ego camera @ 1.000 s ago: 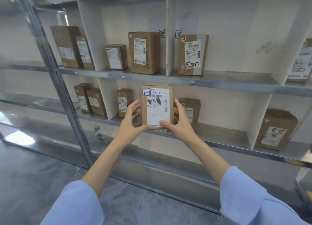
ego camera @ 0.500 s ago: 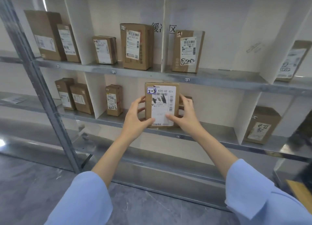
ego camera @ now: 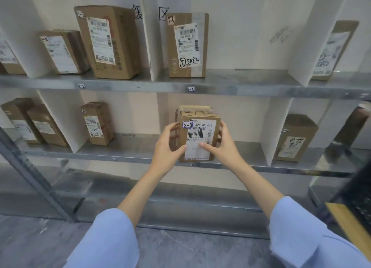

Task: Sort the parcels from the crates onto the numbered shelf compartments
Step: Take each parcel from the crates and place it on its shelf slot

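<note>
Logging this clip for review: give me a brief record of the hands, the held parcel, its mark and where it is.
parcel: upright, label facing camera, marked 2-3
left hand: grips its left side
right hand: grips its right side
place: front edge of lower shelf
behind it: another box, mostly hidden

a grey stone-look floor (ego camera: 190,249) with pale veins fills the bottom of the frame, running from the lower left corner toward the lower right. an off-white back wall (ego camera: 236,26) spans the upper half; near the top centre it carries two large black handwritten characters (ego camera: 163,13), the left one partly hidden, and a faint grey scribble (ego camera: 280,34) marks it at upper right. at the lower right edge a yellowish wooden board (ego camera: 345,220) slants down toward the corner, its far end cut off by the frame.
</note>
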A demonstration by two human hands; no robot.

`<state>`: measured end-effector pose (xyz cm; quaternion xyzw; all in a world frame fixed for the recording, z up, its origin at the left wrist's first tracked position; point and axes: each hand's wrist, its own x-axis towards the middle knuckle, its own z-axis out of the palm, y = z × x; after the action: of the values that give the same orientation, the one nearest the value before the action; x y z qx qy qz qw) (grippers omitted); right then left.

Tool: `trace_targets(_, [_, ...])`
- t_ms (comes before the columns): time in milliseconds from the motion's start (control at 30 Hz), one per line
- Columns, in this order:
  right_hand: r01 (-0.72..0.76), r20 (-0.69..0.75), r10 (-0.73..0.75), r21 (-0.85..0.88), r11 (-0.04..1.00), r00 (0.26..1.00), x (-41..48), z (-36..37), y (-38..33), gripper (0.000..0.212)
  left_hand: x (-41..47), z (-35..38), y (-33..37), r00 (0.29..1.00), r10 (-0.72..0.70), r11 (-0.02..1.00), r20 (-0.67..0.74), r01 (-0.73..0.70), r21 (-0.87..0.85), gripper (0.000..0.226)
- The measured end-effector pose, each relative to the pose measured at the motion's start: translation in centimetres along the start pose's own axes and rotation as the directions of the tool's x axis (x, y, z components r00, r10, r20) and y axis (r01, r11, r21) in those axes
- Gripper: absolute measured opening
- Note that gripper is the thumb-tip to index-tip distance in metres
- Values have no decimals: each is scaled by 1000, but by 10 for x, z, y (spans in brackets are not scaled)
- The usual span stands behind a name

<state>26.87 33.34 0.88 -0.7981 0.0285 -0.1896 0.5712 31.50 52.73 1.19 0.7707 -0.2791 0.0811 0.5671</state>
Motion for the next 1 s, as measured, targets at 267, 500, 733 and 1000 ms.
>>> trace_targets(267, [-84, -76, 82, -28, 996, 994, 48, -59, 87, 83, 56, 88, -50, 987, -98, 995, 127, 98, 1, 64])
trace_targets(500, [-181, -100, 175, -56, 982, 979, 75, -95, 165, 84, 82, 149, -92, 950, -238, 969, 202, 218, 116, 59])
trace_targets(733, [-262, -201, 241, -84, 961, 950, 107, -103, 226, 80, 93, 167, -131, 971, -170, 806, 170, 38, 590, 56])
trace_targets(1000, [-282, -230, 247, -136, 950, 941, 115, -96, 272, 84, 98, 186, -157, 959, -226, 787, 171, 76, 613, 56])
